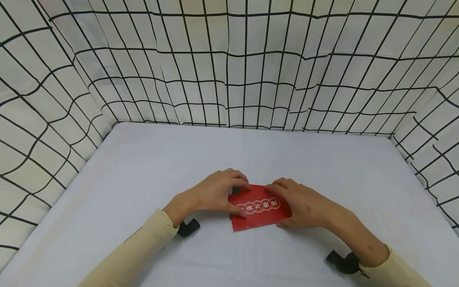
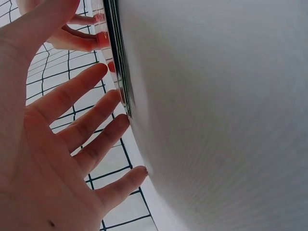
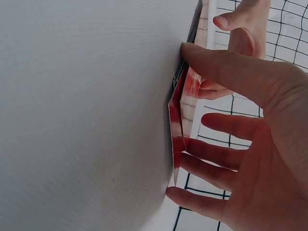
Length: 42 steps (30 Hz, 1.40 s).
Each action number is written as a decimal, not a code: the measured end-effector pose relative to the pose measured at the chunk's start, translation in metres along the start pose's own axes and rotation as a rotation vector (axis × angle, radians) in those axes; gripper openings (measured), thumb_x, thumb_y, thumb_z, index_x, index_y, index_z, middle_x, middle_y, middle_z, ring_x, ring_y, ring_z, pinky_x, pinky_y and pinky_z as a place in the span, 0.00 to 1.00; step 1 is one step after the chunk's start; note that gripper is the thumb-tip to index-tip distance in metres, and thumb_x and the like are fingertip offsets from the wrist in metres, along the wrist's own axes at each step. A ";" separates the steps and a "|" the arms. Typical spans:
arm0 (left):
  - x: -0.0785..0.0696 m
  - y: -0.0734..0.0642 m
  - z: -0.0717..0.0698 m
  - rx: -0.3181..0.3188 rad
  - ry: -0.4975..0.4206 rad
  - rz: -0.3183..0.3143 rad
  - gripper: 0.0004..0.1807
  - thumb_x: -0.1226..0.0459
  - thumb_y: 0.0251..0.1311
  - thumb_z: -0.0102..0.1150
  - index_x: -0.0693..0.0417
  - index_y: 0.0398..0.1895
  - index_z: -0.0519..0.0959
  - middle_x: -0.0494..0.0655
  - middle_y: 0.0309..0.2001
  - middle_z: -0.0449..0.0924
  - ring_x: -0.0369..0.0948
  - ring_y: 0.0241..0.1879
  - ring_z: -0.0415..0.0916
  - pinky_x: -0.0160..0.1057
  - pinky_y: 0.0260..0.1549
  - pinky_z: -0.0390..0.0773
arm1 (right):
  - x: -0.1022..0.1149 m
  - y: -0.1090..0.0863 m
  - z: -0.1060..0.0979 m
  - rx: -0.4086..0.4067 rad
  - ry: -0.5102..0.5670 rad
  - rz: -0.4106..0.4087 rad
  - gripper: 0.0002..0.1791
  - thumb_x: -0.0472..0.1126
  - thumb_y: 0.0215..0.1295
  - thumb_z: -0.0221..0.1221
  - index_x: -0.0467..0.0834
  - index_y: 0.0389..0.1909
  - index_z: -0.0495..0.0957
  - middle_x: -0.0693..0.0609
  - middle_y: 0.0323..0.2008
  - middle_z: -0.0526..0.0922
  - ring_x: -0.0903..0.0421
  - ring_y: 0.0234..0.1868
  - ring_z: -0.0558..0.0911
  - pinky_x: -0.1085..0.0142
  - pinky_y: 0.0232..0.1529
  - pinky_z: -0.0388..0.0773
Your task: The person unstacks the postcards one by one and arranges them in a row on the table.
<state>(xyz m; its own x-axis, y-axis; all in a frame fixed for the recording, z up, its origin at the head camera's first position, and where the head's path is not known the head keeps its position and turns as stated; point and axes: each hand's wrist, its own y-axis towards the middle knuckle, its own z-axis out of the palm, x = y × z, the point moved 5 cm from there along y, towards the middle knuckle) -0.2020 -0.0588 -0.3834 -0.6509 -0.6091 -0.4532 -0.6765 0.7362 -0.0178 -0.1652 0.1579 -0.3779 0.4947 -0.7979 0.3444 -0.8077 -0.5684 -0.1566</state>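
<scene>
A red envelope (image 1: 259, 213) with white printed characters lies low over the white table, between both hands. Under its left part shows a thin dark green layered stack (image 2: 121, 62), whose kind is hidden. My left hand (image 1: 218, 193) holds the left end, thumb over the printed face and fingers at the far edge; in the left wrist view its lower fingers spread toward the table. At the right end, my right hand (image 1: 305, 201) grips the envelope, fingers at the far edge and thumb at the near one. The right wrist view shows two red layers (image 3: 176, 120) standing apart there.
White cloth covers the table (image 1: 172, 155). Black grid netting (image 1: 247, 67) over white panels rises at the back and both sides. Black wrist mounts (image 1: 344, 263) stick out under both forearms.
</scene>
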 end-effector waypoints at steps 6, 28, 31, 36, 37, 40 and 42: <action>0.000 0.001 -0.001 0.003 0.005 -0.010 0.35 0.40 0.51 0.76 0.38 0.63 0.82 0.36 0.61 0.78 0.36 0.63 0.72 0.43 0.59 0.80 | -0.003 0.002 -0.003 -0.007 0.014 0.010 0.51 0.55 0.46 0.80 0.54 0.74 0.70 0.53 0.66 0.76 0.51 0.66 0.76 0.51 0.56 0.87; 0.002 0.004 -0.003 -0.043 0.006 -0.056 0.46 0.43 0.48 0.79 0.42 0.72 0.74 0.42 0.67 0.73 0.41 0.65 0.72 0.48 0.62 0.80 | -0.018 0.016 -0.012 -0.083 0.140 0.090 0.49 0.56 0.50 0.79 0.50 0.72 0.69 0.50 0.67 0.73 0.48 0.66 0.75 0.52 0.52 0.89; 0.003 0.004 -0.006 -0.062 0.005 -0.062 0.45 0.45 0.48 0.80 0.42 0.71 0.74 0.42 0.68 0.73 0.42 0.66 0.72 0.49 0.64 0.79 | -0.018 0.017 -0.013 -0.091 0.157 0.087 0.48 0.56 0.51 0.79 0.50 0.72 0.69 0.49 0.67 0.73 0.48 0.67 0.75 0.52 0.51 0.89; 0.005 0.002 -0.007 -0.072 -0.016 -0.089 0.46 0.45 0.47 0.80 0.42 0.72 0.74 0.42 0.70 0.72 0.44 0.69 0.71 0.50 0.64 0.80 | -0.017 0.019 -0.011 -0.105 0.172 0.087 0.47 0.54 0.52 0.78 0.49 0.72 0.69 0.49 0.68 0.72 0.47 0.67 0.75 0.53 0.52 0.89; 0.006 0.001 -0.007 -0.071 -0.020 -0.095 0.46 0.45 0.48 0.80 0.42 0.72 0.73 0.42 0.71 0.72 0.44 0.69 0.70 0.49 0.64 0.80 | -0.017 0.019 -0.011 -0.107 0.174 0.087 0.47 0.54 0.52 0.78 0.49 0.72 0.69 0.49 0.68 0.72 0.47 0.67 0.75 0.53 0.52 0.89; 0.009 0.000 -0.006 -0.078 -0.031 -0.106 0.46 0.45 0.48 0.80 0.42 0.73 0.73 0.42 0.71 0.71 0.43 0.70 0.70 0.48 0.62 0.82 | -0.016 0.020 -0.010 -0.115 0.180 0.087 0.48 0.53 0.52 0.78 0.49 0.73 0.68 0.49 0.70 0.70 0.46 0.69 0.74 0.52 0.53 0.88; 0.011 0.000 -0.007 -0.086 -0.038 -0.109 0.46 0.45 0.49 0.79 0.41 0.73 0.73 0.41 0.72 0.71 0.43 0.70 0.69 0.47 0.61 0.83 | -0.016 0.021 -0.010 -0.124 0.184 0.089 0.49 0.53 0.52 0.78 0.50 0.74 0.67 0.48 0.71 0.68 0.45 0.70 0.73 0.52 0.53 0.89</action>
<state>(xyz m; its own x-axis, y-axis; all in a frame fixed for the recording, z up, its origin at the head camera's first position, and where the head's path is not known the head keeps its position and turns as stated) -0.2114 -0.0672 -0.3822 -0.5595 -0.6713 -0.4860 -0.7705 0.6374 0.0067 -0.1936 0.1604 -0.3772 0.3623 -0.7872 0.4991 -0.8842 -0.4596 -0.0830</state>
